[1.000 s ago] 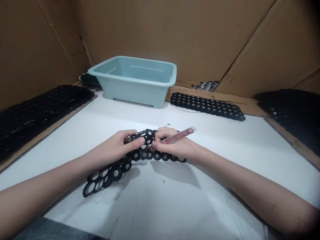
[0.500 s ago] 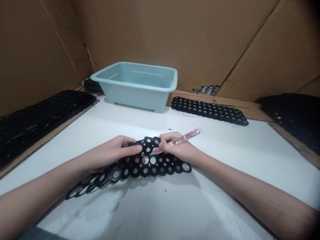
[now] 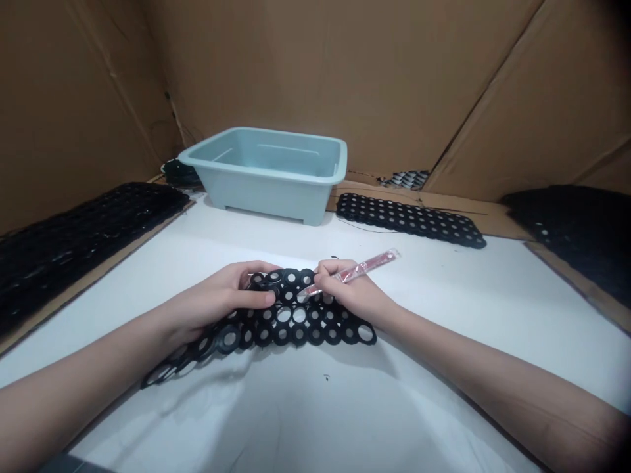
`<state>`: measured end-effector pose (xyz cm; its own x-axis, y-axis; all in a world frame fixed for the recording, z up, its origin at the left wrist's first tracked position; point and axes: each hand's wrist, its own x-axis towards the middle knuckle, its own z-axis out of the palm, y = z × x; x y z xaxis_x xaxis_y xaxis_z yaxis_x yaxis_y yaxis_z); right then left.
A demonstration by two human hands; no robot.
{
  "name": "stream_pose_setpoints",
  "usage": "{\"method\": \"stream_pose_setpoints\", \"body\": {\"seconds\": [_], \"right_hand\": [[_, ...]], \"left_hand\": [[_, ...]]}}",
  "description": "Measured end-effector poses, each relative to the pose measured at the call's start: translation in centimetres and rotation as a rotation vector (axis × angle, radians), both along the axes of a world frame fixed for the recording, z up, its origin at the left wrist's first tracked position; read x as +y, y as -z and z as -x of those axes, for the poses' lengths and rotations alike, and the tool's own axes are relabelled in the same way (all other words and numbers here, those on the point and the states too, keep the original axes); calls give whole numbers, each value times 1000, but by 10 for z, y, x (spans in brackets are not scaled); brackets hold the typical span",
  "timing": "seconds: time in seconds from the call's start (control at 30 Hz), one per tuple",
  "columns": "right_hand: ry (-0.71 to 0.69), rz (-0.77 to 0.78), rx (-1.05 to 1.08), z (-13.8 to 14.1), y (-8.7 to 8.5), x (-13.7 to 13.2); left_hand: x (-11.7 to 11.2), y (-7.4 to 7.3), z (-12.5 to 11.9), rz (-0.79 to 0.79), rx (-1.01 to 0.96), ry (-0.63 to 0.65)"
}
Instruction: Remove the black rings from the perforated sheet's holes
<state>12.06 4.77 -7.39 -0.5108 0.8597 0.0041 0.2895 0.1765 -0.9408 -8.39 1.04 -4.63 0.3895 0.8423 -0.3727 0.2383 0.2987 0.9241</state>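
Observation:
A black sheet of joined rings (image 3: 298, 334) is raised in front of me over the white table, its left end drooping. My left hand (image 3: 224, 299) grips it from the left, thumb on the near face and fingers curled behind. Between the thumb and fingers of my right hand (image 3: 348, 289) is a slim red, pen-like tool (image 3: 367, 265) in clear wrapping. The tool's pale tip points down-left and meets the sheet near its middle rings. Whether the tip goes through a ring I cannot tell. The fingers behind the sheet are hidden.
A light blue plastic tub (image 3: 266, 190) stands at the back. Right of it lies another black ring sheet (image 3: 409, 220). Dark stacked sheets (image 3: 93, 230) line the left side, and a dark pile (image 3: 572, 230) sits at the right. Cardboard walls (image 3: 369, 85) enclose the white table (image 3: 305, 420).
The red fingertip showing through a ring is out of sight now. My left hand and the sheet's left end have shifted slightly, while the right hand keeps its hold on the tool.

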Motion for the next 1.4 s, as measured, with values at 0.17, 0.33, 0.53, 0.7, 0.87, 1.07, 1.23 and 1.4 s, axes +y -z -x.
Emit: {"method": "stream_pose_setpoints", "body": {"seconds": [0.17,0.33,0.53,0.7,0.87,1.07,1.23,1.4], "right_hand": [[11,9,1,0,-1,-2],[13,7,9,-1,1,-3],[10,-9,-4,-2,1,-6],[41,-49,-22,-1,-1,-7],[35,-32,-20,-1,-1,-7],[79,-16,3,0,0,-8],[87,-18,19,0,1,-9],[84,-18,38,1,2,-9]], "left_hand": [[0,1,2,67,-53,-1],[2,0,5,18,37,50],[4,1,5,49,59,116],[4,2,4,65,116,74],[3,4,3,111,88,65],[5,5,4,-120,305,174],[6,3,5,-360,488,205],[1,-1,1,-544,555,132]]}}
